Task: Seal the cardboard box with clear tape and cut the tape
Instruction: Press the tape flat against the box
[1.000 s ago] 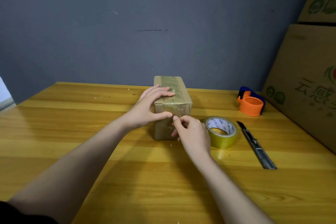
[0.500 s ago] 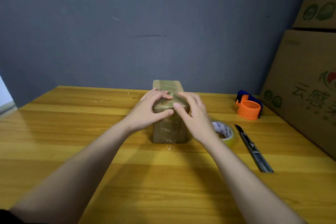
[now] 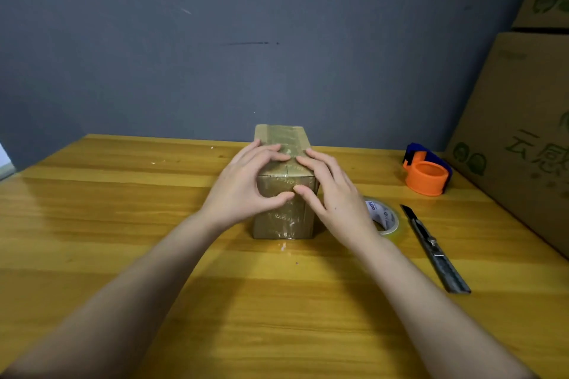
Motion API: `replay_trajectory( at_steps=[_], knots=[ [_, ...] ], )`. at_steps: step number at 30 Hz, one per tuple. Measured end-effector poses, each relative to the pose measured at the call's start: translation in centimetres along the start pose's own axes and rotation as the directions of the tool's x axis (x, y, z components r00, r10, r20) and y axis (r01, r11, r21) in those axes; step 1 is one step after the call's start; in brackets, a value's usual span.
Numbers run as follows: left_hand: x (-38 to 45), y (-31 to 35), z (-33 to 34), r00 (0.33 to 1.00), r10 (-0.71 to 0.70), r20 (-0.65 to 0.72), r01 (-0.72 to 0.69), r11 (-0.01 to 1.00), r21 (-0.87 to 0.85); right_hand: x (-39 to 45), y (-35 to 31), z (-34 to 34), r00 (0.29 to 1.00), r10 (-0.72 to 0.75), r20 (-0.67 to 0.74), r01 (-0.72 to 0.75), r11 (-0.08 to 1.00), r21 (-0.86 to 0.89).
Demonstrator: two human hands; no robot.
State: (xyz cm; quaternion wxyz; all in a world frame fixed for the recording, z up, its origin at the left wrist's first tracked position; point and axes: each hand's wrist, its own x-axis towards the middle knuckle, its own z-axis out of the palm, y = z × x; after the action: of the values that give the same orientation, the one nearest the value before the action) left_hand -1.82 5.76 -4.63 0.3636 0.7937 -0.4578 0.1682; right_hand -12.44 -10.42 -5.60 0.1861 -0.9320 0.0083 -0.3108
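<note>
Hands frame the near end of a small brown cardboard box (image 3: 283,212) that stands on the yellow wooden table (image 3: 92,224), its top and front face covered in glossy clear tape. On the box's left side the left hand (image 3: 243,184) lies with its fingers spread over the top edge and its thumb pressed flat on the taped front face. Opposite it, the right hand (image 3: 332,191) mirrors this from the right side, fingers on top, thumb on the front, and the 2 thumb tips nearly meet at the middle of that face. Neither hand is curled round anything; both press flat with loose, extended fingers. Just right of the box, partly hidden behind the right wrist, lies a roll of clear tape (image 3: 385,218) flat on the table. Beside it a grey utility knife (image 3: 434,249) lies lengthwise. Farther back sits an orange and blue tape dispenser (image 3: 426,174), near large printed cardboard cartons (image 3: 523,138) by the grey wall (image 3: 215,40).
</note>
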Motion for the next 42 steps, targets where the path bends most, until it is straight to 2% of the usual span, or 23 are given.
replay_trajectory(
  at_steps=[6,10,12,14,17,19,23,28,32,42],
  knots=[
    [0.1,0.3,-0.7,0.998,0.024,0.064,-0.036,0.979,0.198,0.0,0.2,-0.6,0.998,-0.038,0.052,0.043,0.995,-0.093],
    [0.3,0.6,-1.1,0.994,0.03,0.105,-0.057,0.962,0.265,0.0,0.2,-0.5,0.997,-0.058,0.048,0.063,0.992,-0.11],
    [0.3,0.4,-1.3,0.988,0.017,0.153,-0.051,0.974,0.223,0.1,0.1,-0.6,0.997,-0.055,0.061,0.062,0.992,-0.108],
    [0.2,0.1,-1.3,0.983,-0.021,0.181,0.013,0.999,0.047,0.1,0.1,-0.4,0.996,-0.029,0.079,0.033,0.998,-0.045],
    [0.2,-0.5,-0.7,0.994,-0.058,0.096,0.083,0.956,-0.28,0.0,-0.1,-0.1,0.998,0.033,0.05,-0.042,0.982,0.183],
    [0.2,-0.6,0.1,0.996,-0.082,0.021,0.084,0.934,-0.346,0.1,-0.4,0.3,0.996,0.086,-0.01,-0.081,0.967,0.24],
    [0.0,-0.7,1.1,0.993,-0.096,-0.066,0.071,0.947,-0.312,0.3,-1.1,1.4,0.982,0.116,-0.147,-0.094,0.985,0.146],
    [-0.2,-0.8,1.3,0.994,-0.074,-0.084,0.048,0.958,-0.282,0.2,-1.1,2.0,0.974,0.11,-0.196,-0.085,0.988,0.128],
    [-0.4,-1.1,1.7,0.994,-0.039,-0.102,0.01,0.962,-0.272,0.1,-1.0,1.7,0.983,0.091,-0.162,-0.077,0.993,0.095],
    [-0.6,-1.6,1.6,0.999,-0.006,-0.049,-0.007,0.965,-0.261,-0.2,-0.9,0.8,0.996,0.04,-0.074,-0.041,0.999,-0.009]
  ],
)
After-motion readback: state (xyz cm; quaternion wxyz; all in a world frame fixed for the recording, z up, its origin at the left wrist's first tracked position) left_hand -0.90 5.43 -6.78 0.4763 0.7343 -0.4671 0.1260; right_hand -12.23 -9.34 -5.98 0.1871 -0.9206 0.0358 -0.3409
